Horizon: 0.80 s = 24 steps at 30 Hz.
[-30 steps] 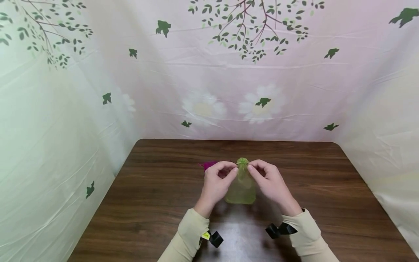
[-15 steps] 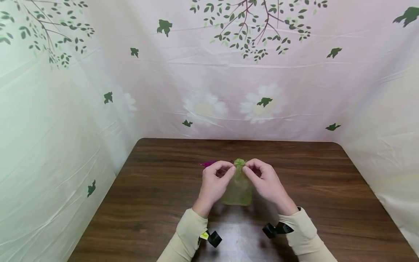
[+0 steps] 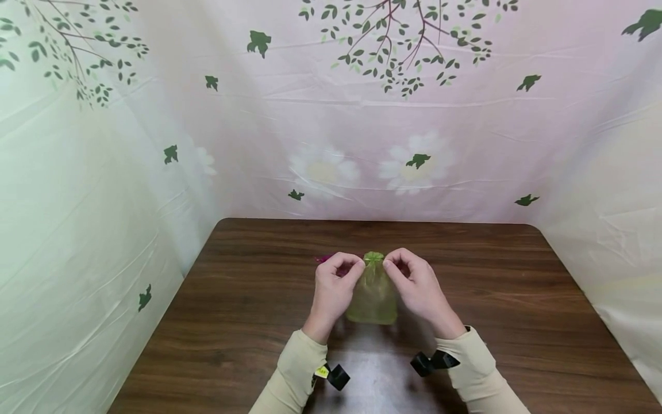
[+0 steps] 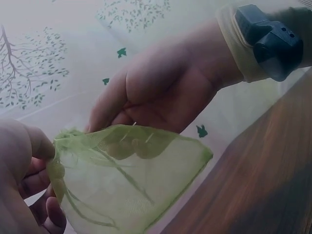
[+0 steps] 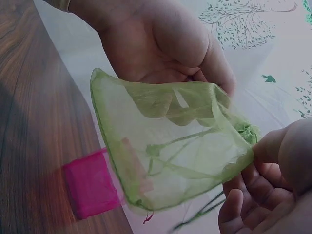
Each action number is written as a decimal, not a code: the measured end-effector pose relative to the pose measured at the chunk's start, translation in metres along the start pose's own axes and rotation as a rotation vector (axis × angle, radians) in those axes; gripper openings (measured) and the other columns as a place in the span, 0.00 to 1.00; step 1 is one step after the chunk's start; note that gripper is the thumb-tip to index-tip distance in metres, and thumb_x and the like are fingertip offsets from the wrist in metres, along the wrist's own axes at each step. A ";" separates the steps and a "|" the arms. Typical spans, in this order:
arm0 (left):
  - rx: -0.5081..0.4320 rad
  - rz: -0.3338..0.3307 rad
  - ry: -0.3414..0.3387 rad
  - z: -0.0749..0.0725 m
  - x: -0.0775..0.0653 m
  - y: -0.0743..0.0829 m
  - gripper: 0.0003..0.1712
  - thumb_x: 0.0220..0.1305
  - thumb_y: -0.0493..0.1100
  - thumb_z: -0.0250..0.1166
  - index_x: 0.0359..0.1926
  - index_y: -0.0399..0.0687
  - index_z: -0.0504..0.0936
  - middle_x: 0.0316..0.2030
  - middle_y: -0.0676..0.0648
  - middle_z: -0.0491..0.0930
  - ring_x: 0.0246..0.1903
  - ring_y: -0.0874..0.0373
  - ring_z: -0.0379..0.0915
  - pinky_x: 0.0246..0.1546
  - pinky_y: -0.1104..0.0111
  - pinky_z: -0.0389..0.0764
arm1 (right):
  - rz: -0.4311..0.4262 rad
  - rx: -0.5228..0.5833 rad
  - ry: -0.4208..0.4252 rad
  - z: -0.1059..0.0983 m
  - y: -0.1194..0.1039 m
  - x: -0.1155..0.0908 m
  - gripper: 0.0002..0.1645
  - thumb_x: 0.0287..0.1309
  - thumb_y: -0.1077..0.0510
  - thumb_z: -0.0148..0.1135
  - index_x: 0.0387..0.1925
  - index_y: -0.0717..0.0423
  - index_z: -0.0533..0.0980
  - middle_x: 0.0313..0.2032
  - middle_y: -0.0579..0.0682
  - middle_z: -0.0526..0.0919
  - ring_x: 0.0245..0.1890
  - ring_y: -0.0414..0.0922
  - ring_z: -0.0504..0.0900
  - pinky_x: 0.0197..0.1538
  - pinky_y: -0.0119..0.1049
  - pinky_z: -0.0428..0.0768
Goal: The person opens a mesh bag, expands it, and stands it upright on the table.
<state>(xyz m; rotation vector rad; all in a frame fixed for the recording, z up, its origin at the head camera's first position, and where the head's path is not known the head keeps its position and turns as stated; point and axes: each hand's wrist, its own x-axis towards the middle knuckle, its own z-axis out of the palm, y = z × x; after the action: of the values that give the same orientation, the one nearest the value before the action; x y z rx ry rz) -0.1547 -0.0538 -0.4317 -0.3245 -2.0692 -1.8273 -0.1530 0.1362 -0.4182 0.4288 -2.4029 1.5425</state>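
Note:
A sheer green organza drawstring bag hangs between the two hands, its neck gathered into a small ruffle at the top. The left hand pinches its left side at the neck between thumb and index finger. On the opposite side, the right hand pinches it the same way. Through the thin mesh in the right wrist view, fingers of the left hand show behind the bag. Loose green cord ends dangle below the right hand there.
A magenta pouch lies on the brown wooden table, mostly hidden behind the left hand in the head view. Printed fabric with leaves and flowers encloses the table at the back and sides. Each wrist wears a small black camera.
Both hands and the green bag have shifted slightly left. The fingertips stand a little farther apart at the neck. Less of the magenta pouch shows past the left hand.

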 end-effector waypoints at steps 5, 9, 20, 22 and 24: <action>0.001 -0.002 0.035 -0.001 0.000 0.000 0.03 0.66 0.36 0.72 0.33 0.46 0.90 0.30 0.51 0.86 0.27 0.62 0.76 0.31 0.67 0.79 | -0.002 -0.002 0.025 0.000 0.002 0.000 0.05 0.74 0.59 0.63 0.38 0.53 0.81 0.28 0.46 0.78 0.29 0.39 0.75 0.33 0.30 0.73; -0.009 0.012 0.057 -0.002 0.000 0.000 0.04 0.65 0.35 0.72 0.33 0.46 0.90 0.29 0.49 0.86 0.27 0.62 0.76 0.31 0.67 0.79 | -0.003 -0.002 0.042 0.000 0.003 -0.001 0.05 0.74 0.59 0.63 0.37 0.53 0.81 0.28 0.45 0.78 0.28 0.39 0.74 0.33 0.30 0.73; -0.035 -0.021 0.077 -0.006 -0.001 -0.002 0.04 0.66 0.37 0.73 0.33 0.47 0.90 0.29 0.50 0.86 0.26 0.61 0.75 0.30 0.73 0.76 | -0.024 0.023 0.093 -0.003 0.005 0.000 0.06 0.74 0.61 0.63 0.37 0.56 0.81 0.27 0.47 0.77 0.27 0.39 0.73 0.32 0.30 0.71; -0.025 -0.020 0.064 -0.007 -0.001 -0.003 0.03 0.66 0.38 0.73 0.34 0.47 0.90 0.28 0.50 0.86 0.26 0.62 0.75 0.29 0.73 0.76 | -0.023 0.039 0.100 -0.004 0.006 0.001 0.06 0.74 0.61 0.63 0.37 0.57 0.81 0.28 0.47 0.77 0.27 0.39 0.73 0.32 0.29 0.71; -0.023 -0.021 0.041 -0.008 -0.001 -0.004 0.02 0.66 0.38 0.73 0.34 0.46 0.90 0.26 0.50 0.86 0.25 0.62 0.75 0.28 0.73 0.76 | -0.018 0.061 0.097 -0.003 0.007 0.001 0.06 0.74 0.62 0.62 0.37 0.58 0.81 0.28 0.49 0.78 0.27 0.38 0.73 0.32 0.28 0.72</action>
<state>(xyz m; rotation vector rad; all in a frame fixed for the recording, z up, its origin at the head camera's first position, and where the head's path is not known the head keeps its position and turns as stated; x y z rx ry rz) -0.1541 -0.0624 -0.4350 -0.2701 -2.0324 -1.8558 -0.1569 0.1421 -0.4226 0.3775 -2.2790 1.5940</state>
